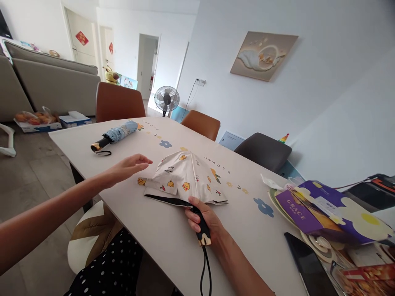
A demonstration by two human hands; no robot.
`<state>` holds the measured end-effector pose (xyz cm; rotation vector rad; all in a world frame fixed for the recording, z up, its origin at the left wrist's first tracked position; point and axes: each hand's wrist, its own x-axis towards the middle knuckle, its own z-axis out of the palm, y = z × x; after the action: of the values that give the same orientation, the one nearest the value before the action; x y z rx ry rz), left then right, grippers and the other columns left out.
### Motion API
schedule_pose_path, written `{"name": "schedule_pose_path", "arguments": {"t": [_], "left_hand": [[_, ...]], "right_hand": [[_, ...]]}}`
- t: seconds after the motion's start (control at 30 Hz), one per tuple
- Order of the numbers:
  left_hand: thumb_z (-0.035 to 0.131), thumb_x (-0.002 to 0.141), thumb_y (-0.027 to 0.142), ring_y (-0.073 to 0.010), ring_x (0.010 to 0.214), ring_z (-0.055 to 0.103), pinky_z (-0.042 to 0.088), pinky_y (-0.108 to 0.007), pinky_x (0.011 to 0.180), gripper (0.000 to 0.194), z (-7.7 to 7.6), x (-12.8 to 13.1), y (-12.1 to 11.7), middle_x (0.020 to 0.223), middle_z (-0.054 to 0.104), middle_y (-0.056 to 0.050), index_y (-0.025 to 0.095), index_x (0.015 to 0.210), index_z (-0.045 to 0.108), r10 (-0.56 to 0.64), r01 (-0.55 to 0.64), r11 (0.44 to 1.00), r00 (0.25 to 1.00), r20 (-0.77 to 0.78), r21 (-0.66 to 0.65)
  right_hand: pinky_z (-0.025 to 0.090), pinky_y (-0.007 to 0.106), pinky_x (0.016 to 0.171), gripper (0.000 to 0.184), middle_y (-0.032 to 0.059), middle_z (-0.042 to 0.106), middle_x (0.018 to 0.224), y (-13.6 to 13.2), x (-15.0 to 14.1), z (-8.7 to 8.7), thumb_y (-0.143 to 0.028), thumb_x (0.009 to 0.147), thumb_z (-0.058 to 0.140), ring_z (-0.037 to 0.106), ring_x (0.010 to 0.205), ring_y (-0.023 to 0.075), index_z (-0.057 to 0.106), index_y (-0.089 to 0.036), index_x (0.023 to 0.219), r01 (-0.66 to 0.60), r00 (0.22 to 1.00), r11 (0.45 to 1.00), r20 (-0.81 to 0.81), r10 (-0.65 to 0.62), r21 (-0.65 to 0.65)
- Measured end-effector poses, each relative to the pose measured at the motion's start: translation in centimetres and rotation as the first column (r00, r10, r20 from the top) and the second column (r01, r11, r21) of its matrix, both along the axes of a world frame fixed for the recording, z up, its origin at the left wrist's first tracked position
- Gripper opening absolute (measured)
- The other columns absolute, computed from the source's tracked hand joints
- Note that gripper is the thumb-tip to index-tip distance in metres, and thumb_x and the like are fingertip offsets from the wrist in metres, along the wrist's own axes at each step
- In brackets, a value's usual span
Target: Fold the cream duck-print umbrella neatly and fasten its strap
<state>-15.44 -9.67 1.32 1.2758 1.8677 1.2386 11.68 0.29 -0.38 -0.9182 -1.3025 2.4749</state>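
right hand (205,218) gripping duck-print umbrella (182,176)

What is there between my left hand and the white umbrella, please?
Only a short bare stretch of tabletop separates the left hand from the white umbrella, in the head view.

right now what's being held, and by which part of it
The right hand holds the white umbrella by its black handle; the left hand holds nothing.
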Motion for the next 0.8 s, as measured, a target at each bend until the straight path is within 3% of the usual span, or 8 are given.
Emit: {"name": "schedule_pose_path", "arguments": {"t": [0.17, 0.33, 0.53, 0.7, 0.8], "left_hand": [[0.06, 0.065, 0.049, -0.0232, 0.099, 0.055, 0.041, -0.031, 0.083, 0.042, 0.1, 1.5, 5.3, 0.111, 0.06, -0.005, 0.022, 0.097, 0.061, 0.139, -0.141, 0.983, 0.99, 0.024, 0.114], [0.059, 0.065, 0.044, -0.0163, 0.068, 0.052, 0.037, -0.025, 0.057, 0.026, 0.5, 2.4, 9.0, 0.069, 0.06, 0.0, 0.019, 0.07, 0.064, 0.179, -0.178, 0.98, 0.984, 0.006, 0.086], [0.058, 0.069, 0.048, -0.0112, 0.058, 0.044, 0.033, -0.023, 0.056, 0.03, 1.1, 0.5, 8.3, 0.058, 0.052, 0.003, 0.018, 0.064, 0.062, 0.071, -0.098, 0.972, 0.989, 0.13, 0.214], [0.065, 0.065, 0.051, -0.0128, 0.064, 0.049, 0.039, -0.026, 0.064, 0.035, 0.2, -1.6, 7.0, 0.066, 0.057, -0.001, 0.015, 0.063, 0.063, -0.174, 0.146, 0.984, 0.905, 0.388, 0.1], [0.066, 0.066, 0.049, -0.0131, 0.069, 0.051, 0.041, -0.026, 0.068, 0.034, -0.2, -2.2, 6.7, 0.074, 0.059, -0.003, 0.015, 0.068, 0.064, -0.239, 0.233, 0.97, 0.867, 0.438, 0.066]], "right_hand": [[0.017, 0.016, 0.028, 0.03, -0.0099, 0.037, 0.035, -0.4, 0.2, 0.3, -0.041, 0.073, 0.059, 0.033, 0.024, 0.0049, 0.04, -0.018, 0.069, -0.023, 0.999, 0.999, 0.032, 0.021, 0.04], [0.016, 0.017, 0.028, 0.028, -0.0104, 0.036, 0.034, -0.5, 0.2, 0.2, -0.042, 0.072, 0.059, 0.031, 0.023, 0.0051, 0.044, -0.018, 0.073, -0.037, 0.998, 0.997, 0.062, 0.033, 0.071], [0.015, 0.017, 0.027, 0.027, -0.01, 0.036, 0.033, -0.2, 0.2, 0.2, -0.04, 0.073, 0.058, 0.032, 0.023, 0.0055, 0.045, -0.017, 0.074, -0.077, 0.996, 0.994, 0.044, 0.074, 0.074], [0.017, 0.016, 0.027, 0.025, -0.01, 0.037, 0.035, -0.2, 0.3, 0.3, -0.039, 0.075, 0.057, 0.032, 0.024, 0.0054, 0.045, -0.018, 0.079, -0.09, 0.995, 0.994, 0.039, 0.088, 0.062], [0.017, 0.016, 0.027, 0.025, -0.0102, 0.037, 0.035, -0.4, 0.4, 0.4, -0.038, 0.075, 0.057, 0.032, 0.024, 0.0057, 0.046, -0.018, 0.084, -0.09, 0.995, 0.994, 0.051, 0.088, 0.059]]}}
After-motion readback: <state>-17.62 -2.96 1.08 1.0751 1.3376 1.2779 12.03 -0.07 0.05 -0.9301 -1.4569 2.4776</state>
